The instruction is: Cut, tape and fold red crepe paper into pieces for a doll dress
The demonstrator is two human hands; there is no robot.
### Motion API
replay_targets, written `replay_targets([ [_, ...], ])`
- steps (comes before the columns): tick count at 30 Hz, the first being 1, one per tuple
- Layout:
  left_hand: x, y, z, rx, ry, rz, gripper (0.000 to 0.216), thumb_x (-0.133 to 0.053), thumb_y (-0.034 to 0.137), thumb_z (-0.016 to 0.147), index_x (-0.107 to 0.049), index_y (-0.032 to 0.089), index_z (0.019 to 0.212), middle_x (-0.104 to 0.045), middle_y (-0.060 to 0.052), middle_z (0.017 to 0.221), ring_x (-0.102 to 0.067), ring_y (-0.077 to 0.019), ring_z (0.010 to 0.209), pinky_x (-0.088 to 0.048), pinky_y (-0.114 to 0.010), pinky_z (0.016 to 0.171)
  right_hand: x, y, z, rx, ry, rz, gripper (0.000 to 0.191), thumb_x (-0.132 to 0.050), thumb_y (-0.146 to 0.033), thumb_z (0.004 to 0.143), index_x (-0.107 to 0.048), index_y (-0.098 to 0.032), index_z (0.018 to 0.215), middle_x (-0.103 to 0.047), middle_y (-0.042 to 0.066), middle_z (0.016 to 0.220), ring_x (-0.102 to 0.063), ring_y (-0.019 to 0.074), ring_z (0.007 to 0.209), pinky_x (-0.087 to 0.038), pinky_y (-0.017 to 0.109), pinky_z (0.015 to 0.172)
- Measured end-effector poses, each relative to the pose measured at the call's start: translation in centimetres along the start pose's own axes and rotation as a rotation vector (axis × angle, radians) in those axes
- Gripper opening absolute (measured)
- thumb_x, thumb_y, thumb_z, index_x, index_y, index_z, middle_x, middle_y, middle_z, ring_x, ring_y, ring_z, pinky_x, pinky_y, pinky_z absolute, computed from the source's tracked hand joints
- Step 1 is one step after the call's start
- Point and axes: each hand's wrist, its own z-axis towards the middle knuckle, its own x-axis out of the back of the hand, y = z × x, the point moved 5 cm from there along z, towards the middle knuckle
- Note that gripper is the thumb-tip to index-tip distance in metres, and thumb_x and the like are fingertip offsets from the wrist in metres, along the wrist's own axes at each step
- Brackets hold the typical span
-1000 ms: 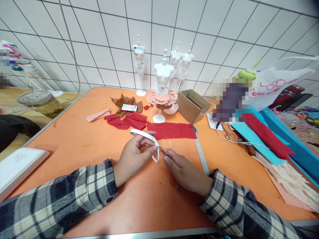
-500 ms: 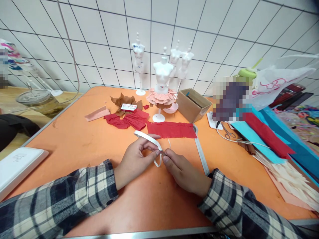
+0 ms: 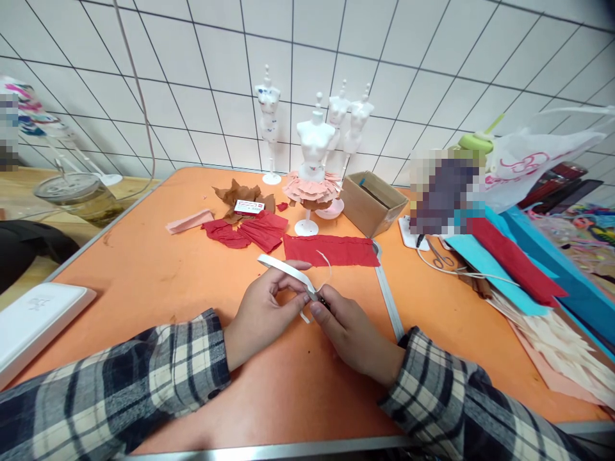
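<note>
My left hand [image 3: 263,312] is closed around a narrow white roll of tape [image 3: 283,266], seen nearly edge-on. Between thumb and fingers of my right hand [image 3: 358,330] is a small dark tool [image 3: 323,299] with a grey metallic tip, which touches the tape at my left fingertips; its exact kind is hard to make out. A thin white strip [image 3: 329,266] curls up from where the hands meet, and a short white end hangs below. Just beyond them lies a flat red crepe paper strip [image 3: 331,250]. Behind it stands a white mannequin [image 3: 316,134] in a ruffled pink paper skirt [image 3: 312,187].
Gathered red paper [image 3: 262,230], crumpled brown paper [image 3: 240,192] and a small box [image 3: 249,207] lie at the back left. A cardboard box [image 3: 372,208] stands behind. Scissors [image 3: 441,257] and coloured paper [image 3: 516,262] are at right, a white power bank [image 3: 43,326] at left.
The thin white strip now curls higher, over the red paper, and the lower loop has become a loose short end. More of the dark tool shows in my right hand.
</note>
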Motion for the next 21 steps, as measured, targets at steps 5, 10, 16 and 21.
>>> replay_targets([
  [5,0.07,-0.27,-0.06,0.011,-0.004,0.0,0.036,-0.064,0.017,0.08,-0.057,0.019,0.116,-0.067,0.001,0.08,-0.066,-0.0142,0.078,-0.052,-0.028,0.077,0.1,-0.08,0.0,-0.007,-0.007,0.022,0.026,-0.038,-0.043,0.1,-0.045,-0.022,0.087,-0.05,-0.004,0.07,-0.046,0.0123,0.062,-0.03,0.025,0.055],
  [10,0.19,-0.64,-0.02,0.008,-0.014,0.004,0.037,-0.063,0.016,0.081,-0.057,0.02,0.117,-0.067,0.001,0.083,-0.066,-0.0144,0.081,-0.051,-0.028,0.078,0.21,-0.1,0.07,-0.015,-0.045,0.038,0.027,-0.038,-0.044,0.1,-0.046,-0.021,0.087,-0.049,-0.004,0.071,-0.046,0.0118,0.062,-0.031,0.024,0.055],
  [16,0.17,-0.94,0.03,0.013,-0.026,0.001,0.039,-0.063,0.017,0.081,-0.056,0.021,0.118,-0.068,0.001,0.084,-0.067,-0.0144,0.081,-0.052,-0.027,0.078,0.31,-0.16,-0.06,-0.043,-0.066,0.072,0.029,-0.037,-0.046,0.1,-0.047,-0.022,0.089,-0.047,-0.005,0.069,-0.046,0.0108,0.059,-0.031,0.023,0.053],
  [21,0.07,-0.52,0.04,0.021,-0.026,-0.023,0.038,-0.063,0.017,0.08,-0.056,0.02,0.117,-0.068,0.001,0.081,-0.067,-0.014,0.078,-0.052,-0.027,0.076,0.0,-0.31,-0.12,-0.013,-0.062,0.148,0.03,-0.032,-0.046,0.101,-0.045,-0.022,0.087,-0.045,-0.005,0.067,-0.044,0.0099,0.056,-0.033,0.023,0.052],
])
